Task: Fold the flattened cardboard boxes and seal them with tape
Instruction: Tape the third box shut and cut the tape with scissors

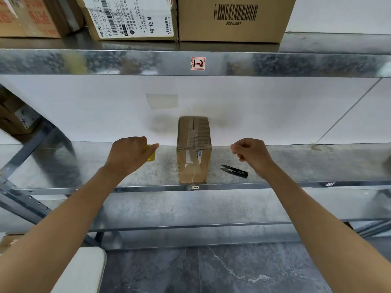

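cardboard box [194, 153] stands upright on the metal shelf [296, 163], folded up, its top flaps shut and taped along the middle seam, more clear tape and a torn label running down its front face; its front bottom edge sits just at the shelf's front lip; left hand [129, 153] hovers to the left of the box, apart from it, fingers curled around a yellow object [150, 153] that shows only partly past the knuckles, so what it is cannot be told for sure; right hand [251, 154] hovers to the right of the box, also apart from it, fingers curled in with thumb and forefinger pinched together; whether anything thin sits in that pinch cannot be told; black snips [233, 170] lie flat on the shelf between the box and the right wrist, blades pointing left toward the box; upper shelf edge carries a small label marked 1-2 [198, 63], and above it stand larger cartons, one with a barcode [236, 12] and one with a white shipping label [131, 17]; white wall [275, 111] behind the box bears a patch of clear tape [162, 101]; grey marbled floor [211, 271] shows below.
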